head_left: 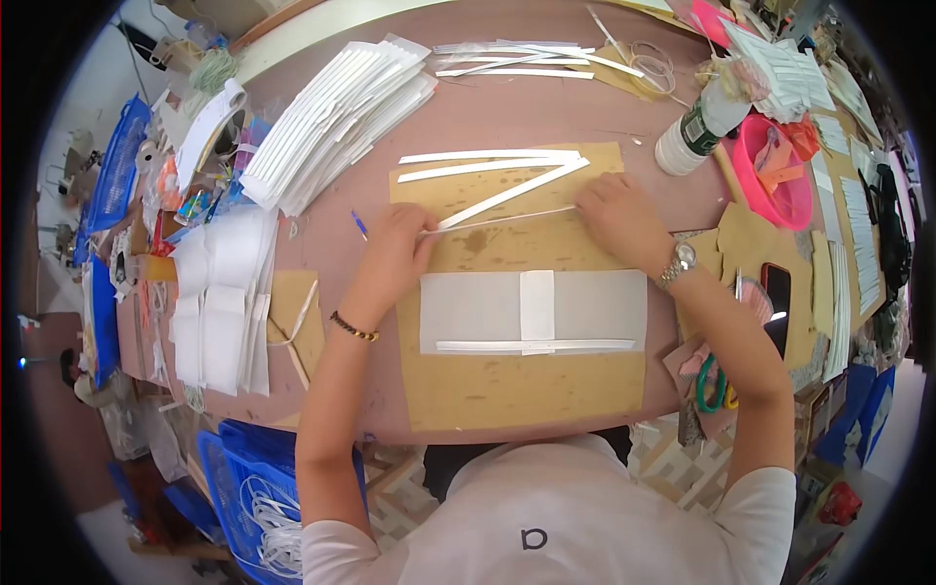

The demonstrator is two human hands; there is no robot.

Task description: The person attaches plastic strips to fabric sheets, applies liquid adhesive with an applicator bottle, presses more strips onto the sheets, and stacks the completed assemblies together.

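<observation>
Both hands hold a thin white strip stretched between them, its face edge-on to the camera. My left hand pinches the left end, and my right hand pinches the right end. Just beyond it, white strips lie in a zigzag on a stained brown sheet. Nearer my body lies a grey rectangular panel. A white band crosses the panel's middle, and another narrow white strip runs along its near edge.
Stacks of white pieces and folded white sheets lie left. At right are a plastic bottle, a pink basin, a phone and green-handled scissors. A blue pen lies near my left hand; a blue basket stands below.
</observation>
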